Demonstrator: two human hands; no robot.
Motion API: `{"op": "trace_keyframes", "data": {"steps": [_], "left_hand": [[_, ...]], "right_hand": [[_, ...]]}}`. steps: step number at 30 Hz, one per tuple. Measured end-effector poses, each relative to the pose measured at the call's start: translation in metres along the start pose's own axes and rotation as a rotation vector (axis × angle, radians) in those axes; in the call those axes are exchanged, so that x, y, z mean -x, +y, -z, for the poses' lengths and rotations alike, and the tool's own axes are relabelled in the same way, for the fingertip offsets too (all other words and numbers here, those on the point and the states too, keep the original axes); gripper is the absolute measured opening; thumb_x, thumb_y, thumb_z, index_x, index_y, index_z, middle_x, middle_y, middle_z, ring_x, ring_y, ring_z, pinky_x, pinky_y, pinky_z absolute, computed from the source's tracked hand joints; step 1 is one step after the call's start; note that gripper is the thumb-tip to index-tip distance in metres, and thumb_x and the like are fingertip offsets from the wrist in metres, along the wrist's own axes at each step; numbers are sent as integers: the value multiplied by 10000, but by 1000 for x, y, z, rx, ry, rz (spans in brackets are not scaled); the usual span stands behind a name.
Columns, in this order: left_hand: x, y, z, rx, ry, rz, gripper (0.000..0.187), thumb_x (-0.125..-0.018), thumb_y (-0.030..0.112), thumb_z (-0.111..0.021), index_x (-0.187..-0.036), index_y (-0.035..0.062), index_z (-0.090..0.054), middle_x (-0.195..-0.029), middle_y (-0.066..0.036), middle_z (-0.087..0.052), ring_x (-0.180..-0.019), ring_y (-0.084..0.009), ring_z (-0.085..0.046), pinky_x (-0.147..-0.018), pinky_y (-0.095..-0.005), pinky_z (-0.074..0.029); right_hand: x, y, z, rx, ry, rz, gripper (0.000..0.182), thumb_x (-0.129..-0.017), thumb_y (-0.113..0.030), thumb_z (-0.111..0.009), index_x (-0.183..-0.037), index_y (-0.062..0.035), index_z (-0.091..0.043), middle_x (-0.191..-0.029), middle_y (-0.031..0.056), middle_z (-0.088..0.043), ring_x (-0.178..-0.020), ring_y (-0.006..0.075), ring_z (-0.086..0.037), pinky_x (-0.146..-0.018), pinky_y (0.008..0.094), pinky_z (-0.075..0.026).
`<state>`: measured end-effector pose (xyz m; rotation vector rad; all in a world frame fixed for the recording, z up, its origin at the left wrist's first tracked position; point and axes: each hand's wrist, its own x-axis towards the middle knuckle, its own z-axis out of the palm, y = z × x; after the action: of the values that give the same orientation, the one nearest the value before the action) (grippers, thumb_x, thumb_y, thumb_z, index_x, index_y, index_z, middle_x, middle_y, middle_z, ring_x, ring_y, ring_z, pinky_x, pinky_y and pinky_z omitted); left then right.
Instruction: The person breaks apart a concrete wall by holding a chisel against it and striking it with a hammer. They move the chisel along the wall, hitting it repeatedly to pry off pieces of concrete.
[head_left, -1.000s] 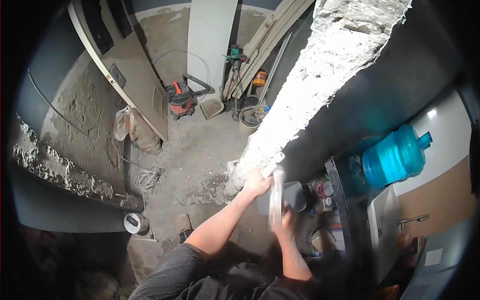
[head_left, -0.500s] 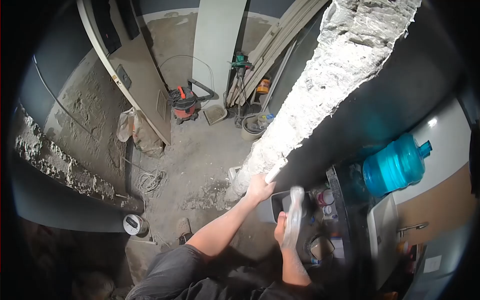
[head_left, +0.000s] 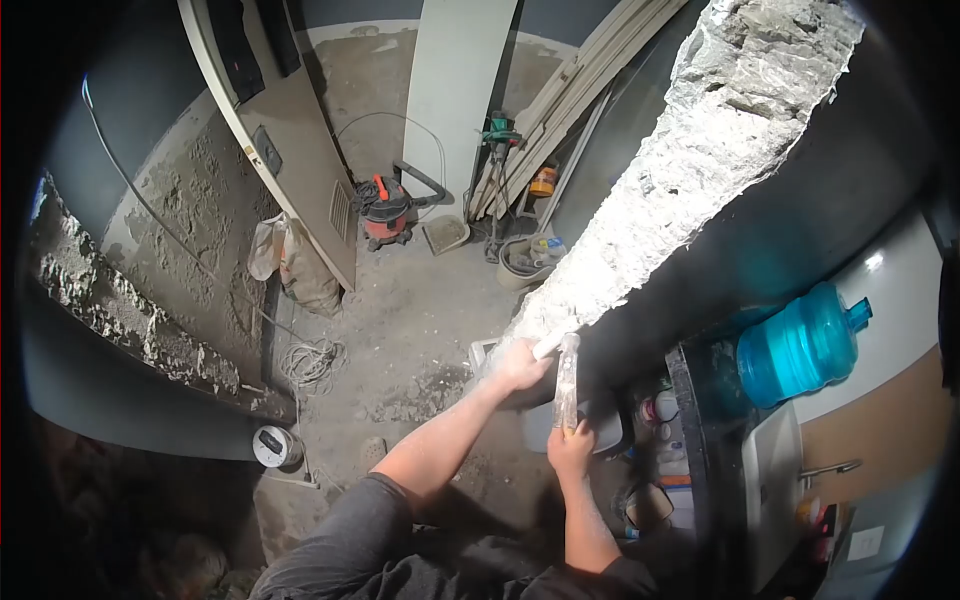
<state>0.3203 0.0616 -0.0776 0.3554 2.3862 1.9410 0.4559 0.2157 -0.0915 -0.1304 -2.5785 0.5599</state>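
My left hand [head_left: 522, 367] is closed round a pale, dust-covered chisel [head_left: 549, 345], whose near end sticks out of my fist. Its working tip is hidden behind the hand, close to the lower part of the rough, broken wall edge [head_left: 640, 210]. Lower and to the right, my right hand [head_left: 571, 447] grips the handle of a hammer [head_left: 566, 390] coated in whitish dust. The hammer's head is up at the chisel's exposed end, touching it or nearly so.
Below the hands stands a grey tub [head_left: 610, 430]. On the right are a blue water jug [head_left: 800, 345] and a sink [head_left: 765, 450]. Farther back are a red shop vacuum [head_left: 384, 215], a dustpan [head_left: 446, 235] and a bucket [head_left: 520, 265]. A coiled cable [head_left: 312, 365] lies on the floor.
The hammer has swung left and up, from apart on the chisel's right to its end. My left hand keeps its hold on the chisel. The whole view has shifted slightly.
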Motion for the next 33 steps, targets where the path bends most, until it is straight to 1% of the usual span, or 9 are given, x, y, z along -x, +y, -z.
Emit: {"op": "trace_keyframes", "data": {"steps": [4,10,13,14,17,23,26,28,33], "left_hand": [[-1,11,10,-190,41,16,240,-798,263,-608,-906,66,-691,-865,-240,-669,-851,-405,-658,-751,-466,-517],[-3,26,21,-136,52,32,178,-785,176,-609,-850,20,-667,-751,-232,-645,-737,-378,-666,-682,-412,-519],[-10,20,29,-248,19,-48,197,-796,204,-605,-855,26,-665,-777,-236,-647,-761,-396,-664,-663,-414,-522],[-12,19,30,-256,10,-44,197,-796,204,-605,-855,26,-665,-777,-236,-647,-761,-396,-664,-663,-414,-522],[-14,12,30,-316,2,-86,191,-812,197,-583,-851,28,-663,-770,-224,-649,-753,-381,-668,-667,-409,-528],[-14,14,31,-324,-3,-8,230,-783,214,-587,-863,19,-681,-803,-242,-664,-792,-414,-662,-726,-450,-538],[-13,17,26,-294,4,118,235,-787,221,-585,-895,41,-690,-818,-234,-671,-803,-410,-665,-737,-446,-538],[-15,23,29,-350,37,-73,198,-830,194,-599,-849,7,-664,-748,-230,-652,-730,-337,-688,-672,-385,-526],[-16,29,35,-350,-14,47,247,-836,239,-574,-866,17,-679,-813,-258,-646,-840,-418,-644,-719,-432,-533]], "right_hand": [[4,-7,-1,-561,-31,-86,257,-774,-188,-663,-883,27,-572,-825,265,-597,-745,445,-611,-654,482,-503],[9,-6,-41,77,173,76,141,-794,-163,-690,-793,-54,-599,-648,112,-595,-571,337,-610,-560,417,-490],[-10,-43,-7,-514,276,198,150,-804,-185,-681,-774,-70,-590,-679,109,-583,-533,318,-582,-522,404,-466],[-1,-24,-13,-167,194,323,236,-866,-87,-637,-1040,71,-623,-894,230,-655,-810,371,-658,-704,386,-510],[-6,-5,-41,-380,-175,-60,220,-866,-121,-689,-868,34,-534,-735,194,-575,-669,331,-607,-644,385,-488],[-19,-34,-16,-570,312,95,225,-872,-187,-651,-853,36,-640,-684,179,-608,-638,371,-625,-567,419,-469],[-21,6,-46,-509,-143,-88,214,-868,-176,-655,-803,22,-605,-702,159,-636,-645,379,-630,-583,403,-480],[-27,-3,-34,-240,348,260,189,-820,-186,-689,-765,-44,-578,-683,153,-612,-607,357,-600,-572,408,-470],[-7,13,-67,-655,83,-64,177,-811,-185,-689,-799,-35,-597,-663,141,-606,-631,338,-625,-595,405,-493]]}}
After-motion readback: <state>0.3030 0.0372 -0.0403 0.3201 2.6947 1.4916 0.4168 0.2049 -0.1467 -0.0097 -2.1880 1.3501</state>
